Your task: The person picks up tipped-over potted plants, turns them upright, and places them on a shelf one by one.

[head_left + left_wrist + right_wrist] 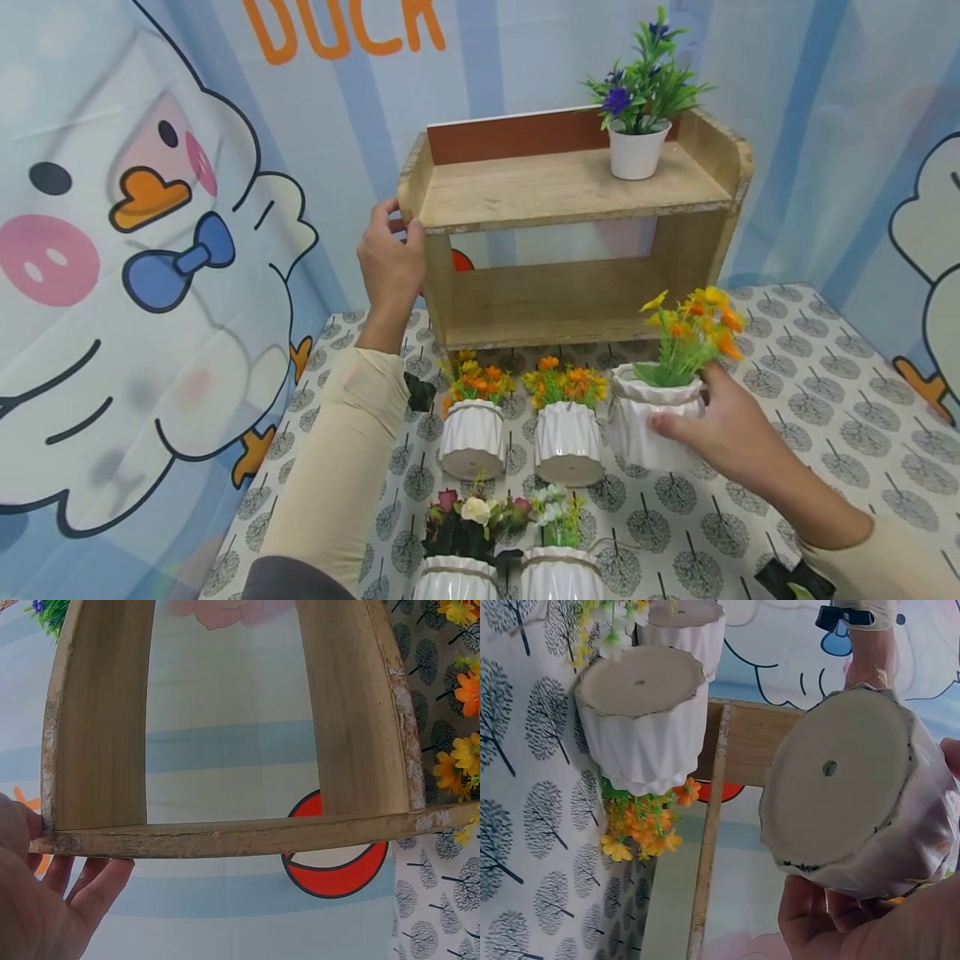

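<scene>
My left hand (393,267) grips the upper left side panel of a two-tier wooden shelf (555,304). The left wrist view shows the thumb on one side of the board (225,841) and the fingers on the other. In my right hand (738,433) is a ribbed white flowerpot (652,425) with yellow and orange artificial flowers (693,325). It is raised before the shelf's right part, its holed base (840,780) showing in the right wrist view. A smaller white pot (637,154) with purple flowers stands on the upper tier, at the right.
Two white pots with orange flowers, one left (472,437) and one in the middle (570,442), lie before the shelf. Nearer me are a pot with rose-like flowers (456,579) and another with white flowers (561,575). A tree-patterned cloth (810,408) covers the table; a duck-printed curtain (330,158) hangs behind.
</scene>
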`<state>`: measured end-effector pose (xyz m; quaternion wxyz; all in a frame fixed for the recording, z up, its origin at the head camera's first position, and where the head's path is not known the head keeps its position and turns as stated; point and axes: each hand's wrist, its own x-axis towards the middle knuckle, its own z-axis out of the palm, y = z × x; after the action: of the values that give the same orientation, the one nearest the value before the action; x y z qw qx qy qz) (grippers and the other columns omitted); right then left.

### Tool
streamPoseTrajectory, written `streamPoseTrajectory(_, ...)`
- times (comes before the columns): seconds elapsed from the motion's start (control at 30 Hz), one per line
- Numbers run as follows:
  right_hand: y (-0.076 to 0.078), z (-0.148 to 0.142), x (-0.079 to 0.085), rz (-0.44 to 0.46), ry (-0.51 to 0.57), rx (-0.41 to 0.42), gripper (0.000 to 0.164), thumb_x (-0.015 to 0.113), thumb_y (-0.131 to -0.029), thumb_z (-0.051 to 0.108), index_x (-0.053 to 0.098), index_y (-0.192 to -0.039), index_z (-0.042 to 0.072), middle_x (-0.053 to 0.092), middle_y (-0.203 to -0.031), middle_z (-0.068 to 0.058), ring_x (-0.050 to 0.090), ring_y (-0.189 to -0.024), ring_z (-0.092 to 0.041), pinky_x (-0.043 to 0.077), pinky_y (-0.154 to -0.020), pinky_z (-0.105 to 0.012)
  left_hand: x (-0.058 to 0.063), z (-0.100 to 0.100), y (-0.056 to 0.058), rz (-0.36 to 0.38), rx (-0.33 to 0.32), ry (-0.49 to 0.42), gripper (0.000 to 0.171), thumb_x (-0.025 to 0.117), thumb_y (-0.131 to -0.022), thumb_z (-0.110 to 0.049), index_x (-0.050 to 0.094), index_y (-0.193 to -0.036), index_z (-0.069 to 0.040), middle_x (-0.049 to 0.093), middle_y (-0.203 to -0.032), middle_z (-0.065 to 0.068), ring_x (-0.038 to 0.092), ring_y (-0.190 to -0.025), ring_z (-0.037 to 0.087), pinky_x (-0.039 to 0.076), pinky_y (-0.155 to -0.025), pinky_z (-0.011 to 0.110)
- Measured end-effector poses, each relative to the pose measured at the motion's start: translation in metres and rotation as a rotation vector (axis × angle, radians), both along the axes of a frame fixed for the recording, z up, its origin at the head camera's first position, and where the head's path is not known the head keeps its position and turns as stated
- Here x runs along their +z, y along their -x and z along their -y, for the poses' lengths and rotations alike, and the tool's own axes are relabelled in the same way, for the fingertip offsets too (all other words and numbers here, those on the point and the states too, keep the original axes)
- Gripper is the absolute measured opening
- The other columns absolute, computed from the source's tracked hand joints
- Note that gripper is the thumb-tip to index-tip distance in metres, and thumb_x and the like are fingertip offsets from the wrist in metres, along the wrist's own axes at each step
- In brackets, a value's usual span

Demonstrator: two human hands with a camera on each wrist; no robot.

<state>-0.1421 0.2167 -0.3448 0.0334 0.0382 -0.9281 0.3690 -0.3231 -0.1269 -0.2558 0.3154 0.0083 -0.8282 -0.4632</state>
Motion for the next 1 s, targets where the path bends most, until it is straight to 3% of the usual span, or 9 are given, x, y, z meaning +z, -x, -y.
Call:
streamPoseTrajectory(0.13,0.005,0.004,0.004,-0.047,0.019,0.000,0.092,0.078,-0.084,0.042,0.033,-0.150,-0.004,0.055,-0.135,-0.036,0.057,-0.118,-0.055,0.052,-0.088,-0.067,0.000,0.001,-0.001,0.001,-0.003,0.001,0.042,0.055,-0.102,-0.029,0.057,-0.141,-0.015,0.072,-0.122,0.011,0.071,-0.101,0.029,0.059,-0.082,0.044)
streamPoseTrajectory(0.43,0.020,0.014,0.020,-0.158,0.111,0.009,0.088,0.082,-0.082,0.032,0.035,-0.150,0.002,0.060,-0.125,-0.027,0.062,-0.106,-0.040,0.055,-0.083,-0.043,0.000,0.001,-0.001,-0.003,-0.004,0.001,0.042,0.056,-0.101,-0.028,0.057,-0.140,-0.014,0.072,-0.122,0.012,0.071,-0.101,0.029,0.059,-0.082,0.044)
streamPoseTrajectory(0.7,0.038,0.027,0.046,-0.218,0.125,0.029,0.088,0.085,-0.080,0.034,0.037,-0.147,0.002,0.058,-0.126,-0.025,0.061,-0.107,-0.039,0.058,-0.086,-0.053,-0.001,0.001,0.000,0.001,-0.009,-0.006,0.042,0.056,-0.101,-0.028,0.057,-0.141,-0.015,0.072,-0.122,0.012,0.071,-0.100,0.029,0.058,-0.082,0.043)
streamPoseTrajectory(1.0,0.060,0.045,0.079,-0.288,0.179,0.016,0.087,0.086,-0.079,0.032,0.038,-0.146,0.007,0.056,-0.130,-0.017,0.060,-0.111,-0.034,0.054,-0.093,-0.052,0.000,0.000,-0.001,-0.004,-0.012,-0.013,0.042,0.056,-0.101,-0.028,0.057,-0.141,-0.015,0.072,-0.122,0.012,0.071,-0.100,0.030,0.058,-0.082,0.044)
